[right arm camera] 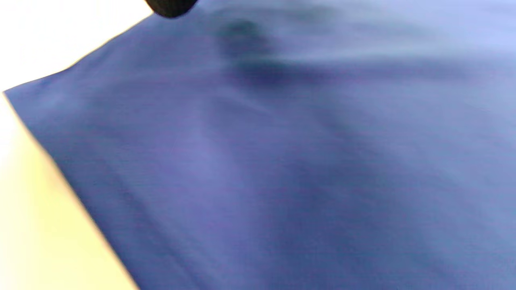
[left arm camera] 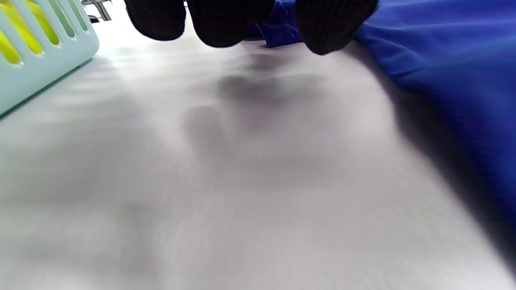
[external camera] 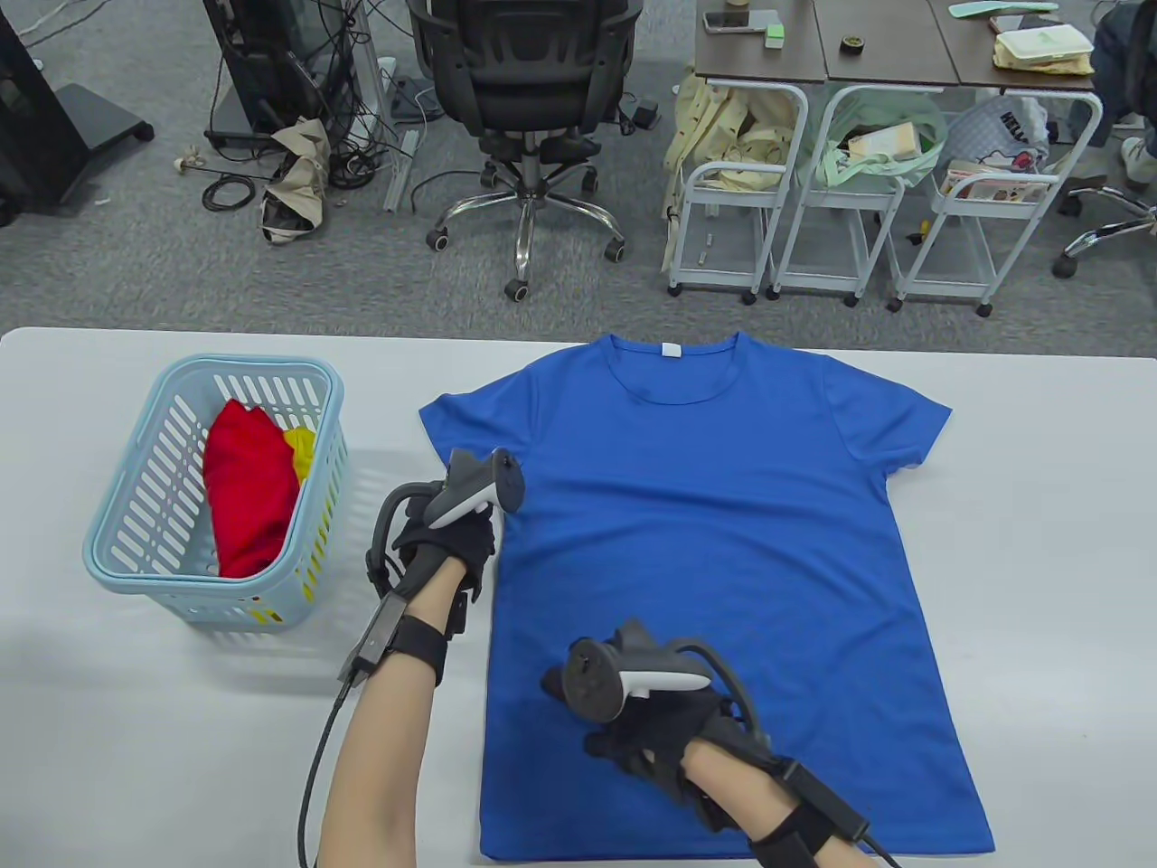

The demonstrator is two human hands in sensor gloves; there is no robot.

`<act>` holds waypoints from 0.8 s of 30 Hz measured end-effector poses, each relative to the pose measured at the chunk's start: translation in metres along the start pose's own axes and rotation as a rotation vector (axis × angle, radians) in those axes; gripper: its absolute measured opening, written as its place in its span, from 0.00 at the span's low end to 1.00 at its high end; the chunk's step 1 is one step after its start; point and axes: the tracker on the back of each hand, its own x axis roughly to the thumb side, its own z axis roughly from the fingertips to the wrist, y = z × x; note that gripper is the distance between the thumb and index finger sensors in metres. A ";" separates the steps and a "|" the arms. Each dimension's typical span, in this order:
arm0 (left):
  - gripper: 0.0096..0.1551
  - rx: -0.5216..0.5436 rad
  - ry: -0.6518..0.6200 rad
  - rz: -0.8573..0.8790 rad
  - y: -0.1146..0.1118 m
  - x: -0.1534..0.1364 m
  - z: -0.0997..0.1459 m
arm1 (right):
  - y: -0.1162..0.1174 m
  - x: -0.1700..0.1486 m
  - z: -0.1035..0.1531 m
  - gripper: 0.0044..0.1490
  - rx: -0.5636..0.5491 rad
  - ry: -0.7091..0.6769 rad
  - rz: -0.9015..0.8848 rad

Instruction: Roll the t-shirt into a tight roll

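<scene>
White counter carrying blue t-shirt lying flat, collar away, basket well left; left hand hovering beside its left edge, right hand over its lower part, fingers grasping nothing.

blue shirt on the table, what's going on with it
A person in sensor gloves is working on a blue t-shirt spread flat on a white table, collar away from them. No rolling has begun. The left hand is at the shirt's left edge, below the sleeve; whether it grips the cloth is unclear. The right hand is over the lower part of the shirt. A light blue basket with red and yellow clothes stands to the left.
</scene>
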 end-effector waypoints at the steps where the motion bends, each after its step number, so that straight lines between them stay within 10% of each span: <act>1: 0.44 0.015 0.003 -0.001 0.002 0.000 -0.005 | 0.000 0.011 -0.004 0.45 -0.008 -0.028 0.028; 11: 0.36 0.094 -0.045 0.060 0.005 0.000 -0.031 | 0.010 0.053 -0.037 0.46 -0.020 -0.065 0.222; 16: 0.22 0.134 -0.038 0.180 0.005 -0.005 -0.040 | 0.004 0.059 -0.037 0.31 -0.085 -0.130 0.228; 24: 0.23 0.226 0.025 -0.073 0.007 -0.006 -0.029 | 0.002 0.064 -0.029 0.25 -0.087 -0.213 0.128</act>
